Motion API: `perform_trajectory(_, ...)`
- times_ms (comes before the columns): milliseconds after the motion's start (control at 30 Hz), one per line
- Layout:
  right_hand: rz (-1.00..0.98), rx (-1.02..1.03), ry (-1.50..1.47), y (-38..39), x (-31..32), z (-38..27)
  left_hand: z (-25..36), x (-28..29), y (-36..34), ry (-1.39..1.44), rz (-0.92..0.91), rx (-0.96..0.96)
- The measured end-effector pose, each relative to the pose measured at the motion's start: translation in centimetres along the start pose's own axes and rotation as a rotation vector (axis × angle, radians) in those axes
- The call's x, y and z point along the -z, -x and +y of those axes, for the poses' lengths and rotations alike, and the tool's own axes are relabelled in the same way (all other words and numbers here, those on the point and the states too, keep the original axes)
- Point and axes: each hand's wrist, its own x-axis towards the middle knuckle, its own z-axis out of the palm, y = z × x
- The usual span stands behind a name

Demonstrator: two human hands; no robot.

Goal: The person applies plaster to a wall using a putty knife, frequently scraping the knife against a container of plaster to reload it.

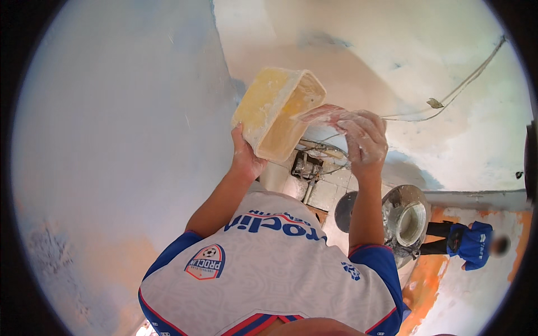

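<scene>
A yellow rectangular plastic tub (262, 101), crusted with pale plaster, is tilted on its side with its open mouth facing right. My left hand (249, 157) grips it by its lower edge. Closed and coated with whitish plaster, my right hand (367, 137) is just right of the tub's mouth. A reddish, plaster-smeared flat tool (325, 113) reaches from its fingers to the tub's rim; its exact kind is unclear. The inside of the tub shows only in part.
A smooth grey wall (123, 123) rises at left, meeting a patchy plastered wall (364, 33) ahead. Cables (471, 81) hang at right. Below are a dark device (307, 166) on the tiles and a round plaster-smeared container (412, 223). A person in blue (476, 246) stands at right.
</scene>
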Motion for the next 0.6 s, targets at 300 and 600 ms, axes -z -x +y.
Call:
perform_trajectory(300, 0.171, -0.482, -0.141, -3.2, -6.0, 3.9, 6.1, 1.4, -5.7, -0.057, -0.046, 0.010)
perform_trajectory(600, 0.344, -0.681, -0.163, -4.9, -15.6, 12.4, 9.7, 8.1, -6.8, -0.056, -0.047, -0.012)
